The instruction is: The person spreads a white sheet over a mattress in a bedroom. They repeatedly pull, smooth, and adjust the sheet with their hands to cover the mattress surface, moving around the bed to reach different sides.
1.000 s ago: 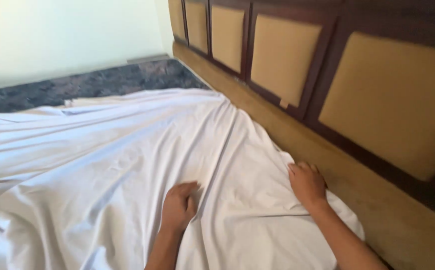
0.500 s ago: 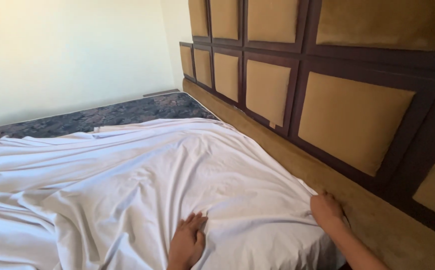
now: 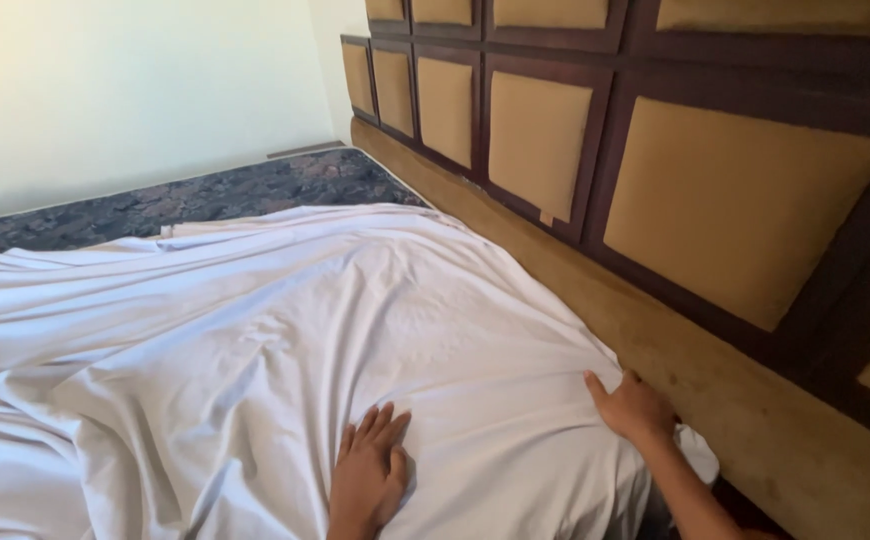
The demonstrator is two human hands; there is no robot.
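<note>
A white sheet is spread over the bed and covers it as far as the view reaches, up to the far edge near the dark patterned carpet. The left hand lies flat on the sheet, palm down with fingers spread, pressing the cloth and holding nothing. The right hand sits at the near corner by the headboard, fingers curled over the sheet's edge just beside the wooden ledge; it seems to be gripping or pushing that edge down, though the fingertips are hidden, so I cannot tell for sure.

By the look of it, the spreading is largely done: the sheet reaches the headboard side and drapes over the corner. What seems left is the smoothing and tucking: long creases run across the left part, folds bunch at the lower left, and a bit of loose cloth hangs past the right wrist
</note>
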